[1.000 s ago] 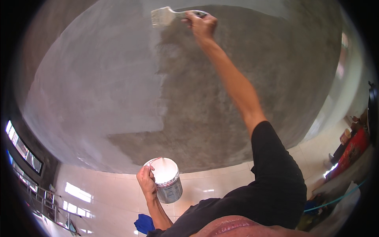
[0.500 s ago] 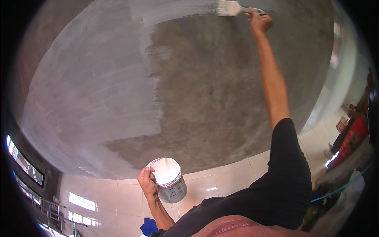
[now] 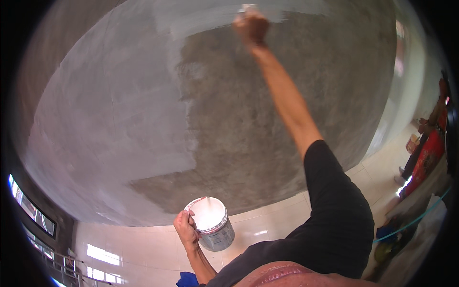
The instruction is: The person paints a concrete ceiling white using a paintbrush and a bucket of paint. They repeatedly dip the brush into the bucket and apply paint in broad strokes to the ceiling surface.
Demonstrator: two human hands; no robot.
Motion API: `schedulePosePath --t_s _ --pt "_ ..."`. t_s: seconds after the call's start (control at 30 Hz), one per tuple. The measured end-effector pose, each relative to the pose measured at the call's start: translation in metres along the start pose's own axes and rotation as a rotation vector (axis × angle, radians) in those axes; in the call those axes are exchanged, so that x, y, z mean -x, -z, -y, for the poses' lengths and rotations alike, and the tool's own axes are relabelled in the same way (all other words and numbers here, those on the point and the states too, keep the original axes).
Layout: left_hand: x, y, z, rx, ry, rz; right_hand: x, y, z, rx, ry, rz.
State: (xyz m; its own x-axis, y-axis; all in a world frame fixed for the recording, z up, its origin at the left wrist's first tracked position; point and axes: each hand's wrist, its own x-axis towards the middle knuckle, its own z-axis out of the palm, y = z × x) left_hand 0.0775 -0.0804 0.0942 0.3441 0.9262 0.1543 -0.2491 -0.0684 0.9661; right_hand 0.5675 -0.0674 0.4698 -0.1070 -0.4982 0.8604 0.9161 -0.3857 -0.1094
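- Atop the head view: right hand (image 3: 252, 29), closed on a mostly hidden pale brush (image 3: 248, 6), is now farther left; light-grey band of coating (image 3: 210, 20) shows beyond it over brown-grey wall (image 3: 253, 119), suggesting coverage advances.
- Below: left hand (image 3: 186, 230) grips grey cylindrical bucket (image 3: 220, 240), white inside, by its rim.

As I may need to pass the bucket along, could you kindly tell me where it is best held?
I'd grip the bucket by the right of its rim, coming from the right: the left hand is at the rim's left, while the right looks free. Its open top shows pale paint, so probably keep the mouth up.
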Motion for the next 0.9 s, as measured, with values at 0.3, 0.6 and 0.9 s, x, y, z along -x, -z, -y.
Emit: schedulePosePath --t_s 0.3,0.6,0.9 --pt "0.010 -0.017 -0.010 -0.067 -0.004 -0.117 0.011 -0.013 0.173 -0.571 -0.111 0.196" --pt "0.021 -0.042 -0.017 -0.078 -0.096 -0.240 -0.016 -0.015 -0.029 -0.441 -0.439 0.215" --pt "0.022 -0.037 -0.008 -0.098 -0.142 -0.271 -0.088 0.109 -0.245 -0.167 -0.560 0.135"
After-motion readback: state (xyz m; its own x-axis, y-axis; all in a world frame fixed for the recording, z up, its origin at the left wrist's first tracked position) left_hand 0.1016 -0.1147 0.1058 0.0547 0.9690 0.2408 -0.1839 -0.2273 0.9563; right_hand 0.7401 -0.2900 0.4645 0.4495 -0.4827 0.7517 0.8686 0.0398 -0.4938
